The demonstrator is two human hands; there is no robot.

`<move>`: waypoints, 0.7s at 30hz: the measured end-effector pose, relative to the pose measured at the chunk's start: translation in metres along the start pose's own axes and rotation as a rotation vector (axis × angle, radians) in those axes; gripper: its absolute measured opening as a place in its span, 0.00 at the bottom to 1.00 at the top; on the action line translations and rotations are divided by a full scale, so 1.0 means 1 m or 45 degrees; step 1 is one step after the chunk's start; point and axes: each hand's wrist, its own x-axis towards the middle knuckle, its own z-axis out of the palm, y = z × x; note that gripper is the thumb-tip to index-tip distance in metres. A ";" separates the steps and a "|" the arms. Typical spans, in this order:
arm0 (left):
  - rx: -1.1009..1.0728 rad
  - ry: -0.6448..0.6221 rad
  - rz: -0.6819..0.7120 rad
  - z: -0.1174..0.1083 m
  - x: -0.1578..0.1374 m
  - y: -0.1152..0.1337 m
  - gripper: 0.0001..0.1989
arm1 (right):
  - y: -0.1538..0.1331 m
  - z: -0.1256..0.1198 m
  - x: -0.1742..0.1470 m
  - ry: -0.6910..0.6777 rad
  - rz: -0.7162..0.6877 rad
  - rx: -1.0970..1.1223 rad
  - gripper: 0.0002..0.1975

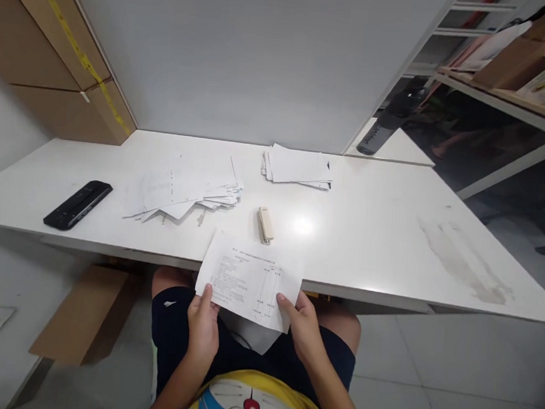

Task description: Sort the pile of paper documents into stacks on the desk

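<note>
A printed sheet of paper (246, 282) is held over the table's front edge, its text facing up. My left hand (203, 322) pinches its lower left corner, thumb on top. At the lower right side, my right hand (303, 322) grips it the same way; whether it is one sheet or more I cannot tell. Just beyond the paper lies a cream stapler (265, 224), touched by neither hand. A fanned stack of papers (183, 187) spreads to the left, and a smaller stack of papers (299, 167) rests farther back, right of the middle.
On the left of the white table (365, 238) lies a black phone (78, 204). Cardboard boxes (61, 52) stand at the back left, and another cardboard box (86, 315) is below the table. A dark bottle (389, 119) leans at the back right. A grey panel (252, 56) closes off the back.
</note>
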 end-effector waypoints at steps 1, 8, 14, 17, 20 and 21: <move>0.016 0.010 0.006 -0.001 0.000 -0.002 0.26 | -0.002 -0.003 0.002 -0.011 -0.011 -0.034 0.27; 0.303 -0.062 0.059 -0.017 -0.001 -0.022 0.30 | -0.002 -0.024 0.006 0.034 -0.068 -0.063 0.26; 0.511 -0.247 -0.008 -0.030 -0.011 -0.034 0.28 | -0.011 -0.044 0.008 0.082 -0.097 -0.133 0.25; 0.523 -0.389 -0.079 -0.021 -0.018 -0.029 0.28 | -0.026 -0.050 0.011 0.056 -0.091 -0.224 0.22; 0.512 -0.468 -0.137 -0.007 -0.023 -0.021 0.28 | -0.046 -0.053 0.019 0.055 -0.124 -0.401 0.24; 0.500 -0.486 -0.154 -0.003 -0.024 -0.019 0.29 | -0.052 -0.054 0.023 0.048 -0.141 -0.482 0.25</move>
